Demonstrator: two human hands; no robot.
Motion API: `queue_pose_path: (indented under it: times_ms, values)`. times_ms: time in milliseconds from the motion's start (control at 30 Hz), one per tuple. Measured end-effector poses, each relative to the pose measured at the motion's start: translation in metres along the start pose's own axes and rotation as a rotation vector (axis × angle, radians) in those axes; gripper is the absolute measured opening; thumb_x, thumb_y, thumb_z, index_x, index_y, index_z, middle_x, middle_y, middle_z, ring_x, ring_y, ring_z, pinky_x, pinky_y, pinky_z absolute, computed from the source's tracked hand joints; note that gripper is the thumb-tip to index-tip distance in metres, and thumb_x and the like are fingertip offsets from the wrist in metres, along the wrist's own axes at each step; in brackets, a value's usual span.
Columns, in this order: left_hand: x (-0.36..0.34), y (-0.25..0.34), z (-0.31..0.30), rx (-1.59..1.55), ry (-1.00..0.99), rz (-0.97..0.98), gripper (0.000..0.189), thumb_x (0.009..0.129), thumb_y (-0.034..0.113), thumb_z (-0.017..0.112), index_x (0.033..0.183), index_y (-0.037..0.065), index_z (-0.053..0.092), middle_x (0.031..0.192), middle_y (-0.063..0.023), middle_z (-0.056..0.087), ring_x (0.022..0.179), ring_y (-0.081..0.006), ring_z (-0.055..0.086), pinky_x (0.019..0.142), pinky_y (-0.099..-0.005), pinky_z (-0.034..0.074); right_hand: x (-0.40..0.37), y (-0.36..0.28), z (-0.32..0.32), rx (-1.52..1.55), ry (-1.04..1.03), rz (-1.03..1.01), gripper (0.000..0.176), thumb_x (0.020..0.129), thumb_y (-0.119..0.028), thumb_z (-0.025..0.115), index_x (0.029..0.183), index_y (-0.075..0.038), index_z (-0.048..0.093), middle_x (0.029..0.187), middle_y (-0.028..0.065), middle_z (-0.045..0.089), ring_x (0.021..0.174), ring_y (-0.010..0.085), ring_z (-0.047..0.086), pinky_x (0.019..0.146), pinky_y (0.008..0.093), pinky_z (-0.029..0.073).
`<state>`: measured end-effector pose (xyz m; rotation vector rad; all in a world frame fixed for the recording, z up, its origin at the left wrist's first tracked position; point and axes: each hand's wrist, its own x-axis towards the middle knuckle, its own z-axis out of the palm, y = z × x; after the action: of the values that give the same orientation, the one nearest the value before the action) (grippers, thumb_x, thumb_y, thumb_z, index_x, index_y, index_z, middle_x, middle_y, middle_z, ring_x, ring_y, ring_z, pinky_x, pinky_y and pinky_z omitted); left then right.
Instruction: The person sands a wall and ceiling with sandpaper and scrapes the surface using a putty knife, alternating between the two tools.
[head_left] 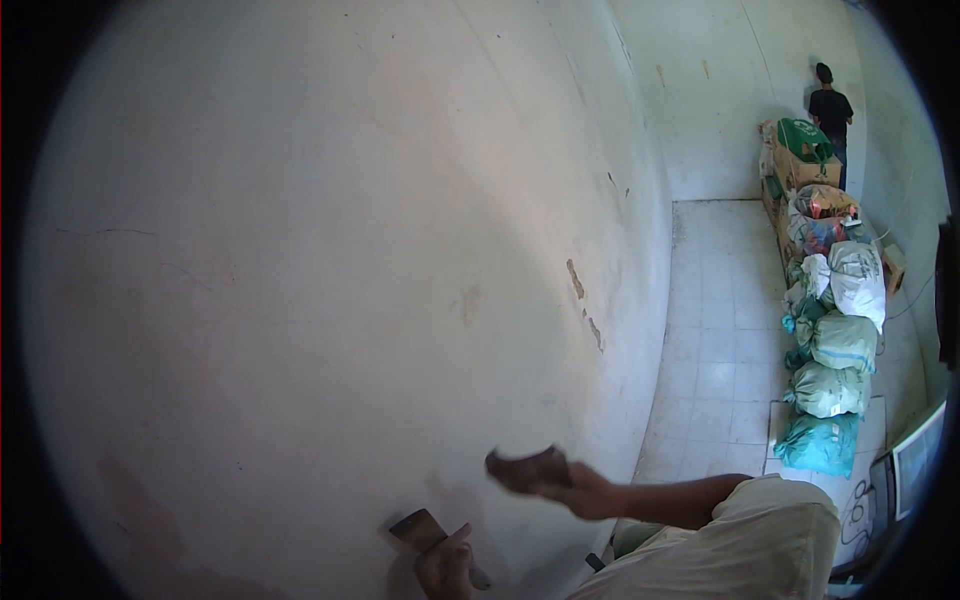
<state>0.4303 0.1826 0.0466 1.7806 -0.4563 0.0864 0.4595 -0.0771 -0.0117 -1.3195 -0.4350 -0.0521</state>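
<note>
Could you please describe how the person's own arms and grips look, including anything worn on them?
The right arm comes out of a loose, creased, off-white sleeve that leaves the forearm bare, with no markings visible on it. The right grip and left grip are five-fingered human hands without gloves. The left sleeve is out of view.

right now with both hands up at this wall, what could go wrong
The scraper in the left hand looks close to the wall, so a corner of its blade might gouge the surface. The chipped patches farther along could flake more if scraped or rubbed hard. The brown piece in the right hand sticks out well past the fingers, so it might bend or slip from the grip if pressed.
</note>
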Motion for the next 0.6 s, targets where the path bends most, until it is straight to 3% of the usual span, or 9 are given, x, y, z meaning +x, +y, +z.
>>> queue_pose_path:
  times_ms: [67, 100, 133, 200, 300, 433, 600]
  values:
    - [-0.005, 0.018, -0.010, -0.055, 0.015, -0.152, 0.036, 0.101, 0.025, 0.057, 0.112, -0.008, 0.066, 0.060, 0.0000, 0.051, 0.041, -0.0113, 0.045, 0.046, -0.0278, 0.048, 0.015, -0.014, -0.018, -0.158, 0.203, -0.150, 0.030, 0.102, -0.019, 0.054, 0.124, 0.001, 0.057, 0.111, 0.0097, 0.064, 0.103, 0.0134, 0.054, 0.095, 0.0342, 0.044]
    - [-0.007, 0.025, -0.016, -0.084, 0.022, -0.229, 0.039, 0.101, 0.026, 0.057, 0.116, -0.009, 0.065, 0.060, -0.0001, 0.051, 0.040, -0.0116, 0.045, 0.044, -0.0286, 0.049, 0.023, -0.001, -0.032, -0.177, 0.257, -0.099, 0.030, 0.101, -0.017, 0.053, 0.125, 0.001, 0.058, 0.115, 0.0109, 0.065, 0.103, 0.0138, 0.054, 0.095, 0.0341, 0.044]
    - [-0.005, 0.020, -0.031, -0.093, -0.077, -0.199, 0.045, 0.100, 0.028, 0.059, 0.126, -0.009, 0.060, 0.063, -0.0016, 0.054, 0.041, -0.0122, 0.049, 0.044, -0.0296, 0.050, 0.031, -0.014, -0.034, -0.194, 0.362, -0.159, 0.033, 0.101, -0.015, 0.052, 0.130, 0.000, 0.057, 0.110, 0.0111, 0.066, 0.099, 0.0146, 0.055, 0.092, 0.0343, 0.045]
    - [-0.002, 0.012, -0.049, -0.137, -0.231, -0.190, 0.046, 0.100, 0.027, 0.058, 0.127, -0.010, 0.059, 0.068, -0.0030, 0.056, 0.044, -0.0137, 0.054, 0.046, -0.0300, 0.052, 0.056, -0.031, -0.047, -0.349, 0.402, -0.410, 0.039, 0.100, -0.008, 0.050, 0.138, -0.001, 0.052, 0.112, 0.0140, 0.067, 0.094, 0.0197, 0.058, 0.089, 0.0332, 0.047]
    - [0.004, 0.017, -0.062, -0.088, -0.402, -0.235, 0.048, 0.101, 0.026, 0.057, 0.132, -0.011, 0.055, 0.076, -0.0049, 0.060, 0.049, -0.0159, 0.059, 0.048, -0.0301, 0.053, 0.079, -0.021, -0.063, -0.351, 0.420, -0.347, 0.042, 0.099, -0.005, 0.049, 0.141, -0.001, 0.050, 0.128, 0.0174, 0.062, 0.107, 0.0233, 0.062, 0.093, 0.0319, 0.046]
    - [0.013, 0.037, -0.069, -0.090, -0.539, -0.422, 0.050, 0.101, 0.023, 0.058, 0.138, -0.010, 0.049, 0.086, -0.0063, 0.061, 0.057, -0.0169, 0.063, 0.055, -0.0307, 0.054, 0.103, -0.047, -0.065, -0.382, 0.368, -0.479, 0.047, 0.097, 0.007, 0.042, 0.144, 0.005, 0.042, 0.150, 0.0158, 0.047, 0.138, 0.0238, 0.045, 0.113, 0.0335, 0.034]
    - [0.019, 0.052, -0.064, -0.027, -0.557, -0.491, 0.053, 0.100, 0.025, 0.059, 0.141, -0.007, 0.048, 0.090, -0.0038, 0.060, 0.070, -0.0137, 0.061, 0.066, -0.0294, 0.053, 0.147, -0.082, -0.083, -0.445, 0.423, -0.690, 0.047, 0.096, 0.009, 0.045, 0.141, -0.001, 0.049, 0.146, 0.0173, 0.050, 0.137, 0.0293, 0.047, 0.113, 0.0377, 0.036]
